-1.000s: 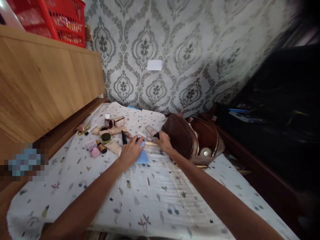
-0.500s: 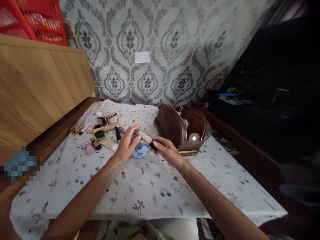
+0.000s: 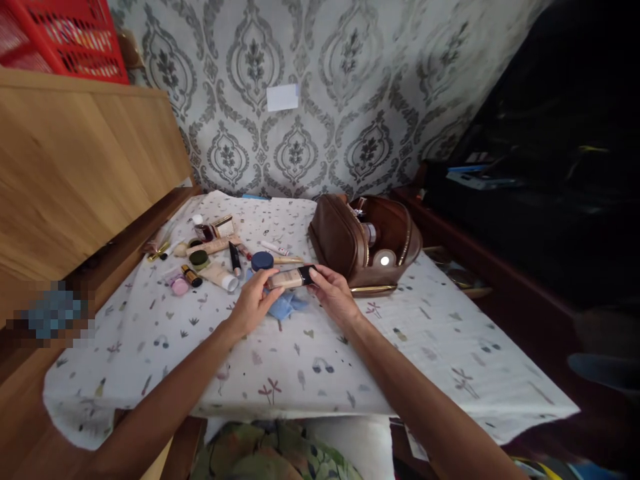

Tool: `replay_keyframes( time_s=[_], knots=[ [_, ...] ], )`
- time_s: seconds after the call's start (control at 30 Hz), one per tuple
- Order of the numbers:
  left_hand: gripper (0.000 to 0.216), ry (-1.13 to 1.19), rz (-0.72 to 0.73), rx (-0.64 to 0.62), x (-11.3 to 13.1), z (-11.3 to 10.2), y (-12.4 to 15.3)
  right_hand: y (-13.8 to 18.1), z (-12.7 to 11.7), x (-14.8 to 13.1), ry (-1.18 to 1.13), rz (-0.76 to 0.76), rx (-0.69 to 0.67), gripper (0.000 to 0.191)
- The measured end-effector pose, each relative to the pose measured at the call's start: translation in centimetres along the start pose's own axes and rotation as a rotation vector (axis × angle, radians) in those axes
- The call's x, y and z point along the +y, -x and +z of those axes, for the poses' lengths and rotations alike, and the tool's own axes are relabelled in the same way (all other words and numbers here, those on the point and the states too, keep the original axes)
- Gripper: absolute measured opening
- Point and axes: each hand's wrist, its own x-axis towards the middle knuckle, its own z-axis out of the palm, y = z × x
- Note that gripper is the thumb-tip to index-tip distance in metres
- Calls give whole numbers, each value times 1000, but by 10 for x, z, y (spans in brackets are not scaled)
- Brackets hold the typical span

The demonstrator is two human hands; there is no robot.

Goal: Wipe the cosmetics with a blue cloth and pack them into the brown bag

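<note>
Left hand (image 3: 250,305) and right hand (image 3: 334,293) pinched a black-capped beige bottle (image 3: 287,279); pale plastic tubes (image 3: 216,273) lay outside, a silvery container (image 3: 371,233) inside, the open brown leather bag (image 3: 338,239).

From where I stand, the flat bottle (image 3: 286,279) looks clear and glossy, glass or plastic, I can't tell which; its black cap (image 3: 309,275) is smooth and shiny. The brown bag (image 3: 339,233) looks like leather, smooth with a soft sheen, and its gold-toned zip (image 3: 369,257) looks metal. The tablecloth (image 3: 430,360) is thin, matt, printed fabric, a little creased. The crumpled blue piece (image 3: 286,305) looks like soft, dull cloth. The cream tube (image 3: 218,274) seems smooth plastic, and the navy round container (image 3: 262,261) hard and smooth. The cabinet (image 3: 90,153) shows smooth wood grain with a faint sheen; the red basket (image 3: 83,40) is glossy, perforated plastic. The patterned wall covering (image 3: 295,63) looks mostly matt, and the white card (image 3: 283,98) on it looks like plain paper.
</note>
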Motion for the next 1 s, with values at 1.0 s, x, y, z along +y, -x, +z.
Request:
replay_keyframes(
  time_s=[1.0],
  knots=[
    [21, -368, 275, 26, 13, 5, 8, 2, -1, 2, 82, 51, 90, 49]
  ],
)
